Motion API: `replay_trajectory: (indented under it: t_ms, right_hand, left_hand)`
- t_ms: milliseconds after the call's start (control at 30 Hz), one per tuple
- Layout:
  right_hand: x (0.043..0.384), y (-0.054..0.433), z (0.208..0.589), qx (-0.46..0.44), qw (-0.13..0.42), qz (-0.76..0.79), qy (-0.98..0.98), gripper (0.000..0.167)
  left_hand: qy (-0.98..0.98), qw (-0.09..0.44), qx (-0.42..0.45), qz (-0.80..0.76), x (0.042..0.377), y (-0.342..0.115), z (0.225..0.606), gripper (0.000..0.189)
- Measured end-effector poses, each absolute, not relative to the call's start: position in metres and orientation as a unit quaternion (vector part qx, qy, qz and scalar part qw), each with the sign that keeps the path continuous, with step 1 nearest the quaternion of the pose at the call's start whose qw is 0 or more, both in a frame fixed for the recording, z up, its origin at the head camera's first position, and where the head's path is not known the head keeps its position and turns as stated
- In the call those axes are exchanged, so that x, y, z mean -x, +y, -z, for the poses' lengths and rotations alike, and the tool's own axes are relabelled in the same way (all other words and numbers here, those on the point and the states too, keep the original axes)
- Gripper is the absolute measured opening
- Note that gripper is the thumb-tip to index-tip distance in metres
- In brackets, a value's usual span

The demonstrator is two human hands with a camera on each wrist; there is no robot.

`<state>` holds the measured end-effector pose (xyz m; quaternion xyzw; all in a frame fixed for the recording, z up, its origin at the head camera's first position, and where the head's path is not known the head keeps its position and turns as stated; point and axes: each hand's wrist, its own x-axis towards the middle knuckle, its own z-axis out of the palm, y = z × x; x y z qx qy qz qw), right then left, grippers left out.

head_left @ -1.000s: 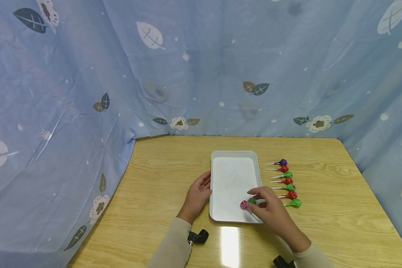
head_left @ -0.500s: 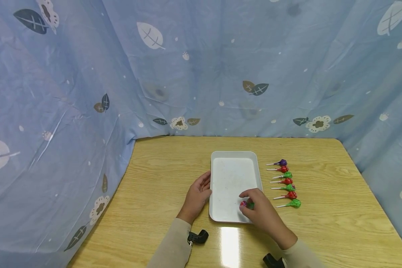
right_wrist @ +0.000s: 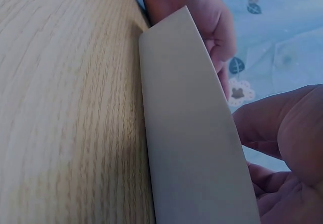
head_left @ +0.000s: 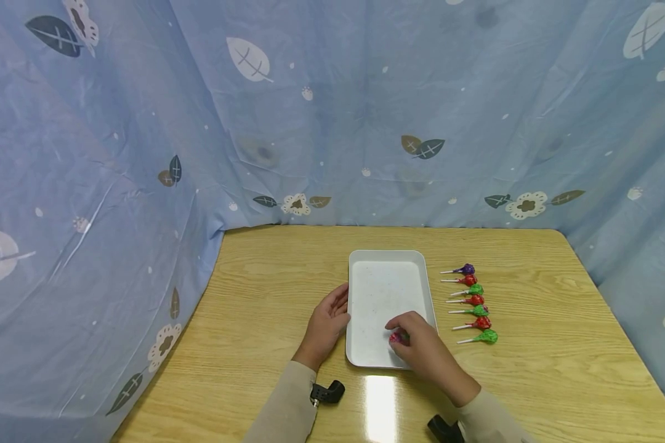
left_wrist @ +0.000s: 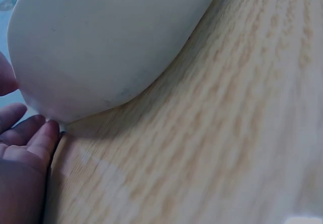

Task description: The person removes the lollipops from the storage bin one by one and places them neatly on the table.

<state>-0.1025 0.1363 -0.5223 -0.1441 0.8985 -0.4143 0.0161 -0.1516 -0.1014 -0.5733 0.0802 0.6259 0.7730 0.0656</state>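
A white rectangular tray [head_left: 388,286] lies on the wooden table. At its left side my left hand [head_left: 325,321] touches the outer wall with thumb and fingers; the left wrist view shows the fingertips [left_wrist: 49,128] against that wall. Over the tray's lower right part, my right hand [head_left: 421,344] holds lollipops between thumb and fingers. One pink-red lollipop head [head_left: 395,338] shows beside the thumb, with a bit of green behind it. The sticks are hidden by the hand. The right wrist view shows the tray's outer wall [right_wrist: 189,118] in front of that hand.
Right of the tray several wrapped lollipops [head_left: 478,300] lie in a column, purple, red and green, sticks pointing left. Blue patterned curtains [head_left: 332,111] hang behind and beside the table [head_left: 277,264]. A bright reflection shows below the tray.
My right hand has moved left over the tray, and the pink-red and green lollipops have shifted left with it. My left hand, the tray and the column of lollipops have stayed put.
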Motion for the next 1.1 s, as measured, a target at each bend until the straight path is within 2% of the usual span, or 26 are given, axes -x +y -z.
replay_trajectory:
  t_ms: [733,1100]
  right_hand:
    - [0.110,0.129,0.539,0.181,-0.011,0.362,0.914,0.023]
    - [0.109,0.139,0.540,0.181,-0.093,0.460,0.865,0.024]
  left_hand:
    - [0.637,0.066,-0.074,-0.764,0.150,-0.100,0.571,0.071]
    - [0.634,0.066,-0.072,-0.767,0.150,-0.102,0.572,0.072]
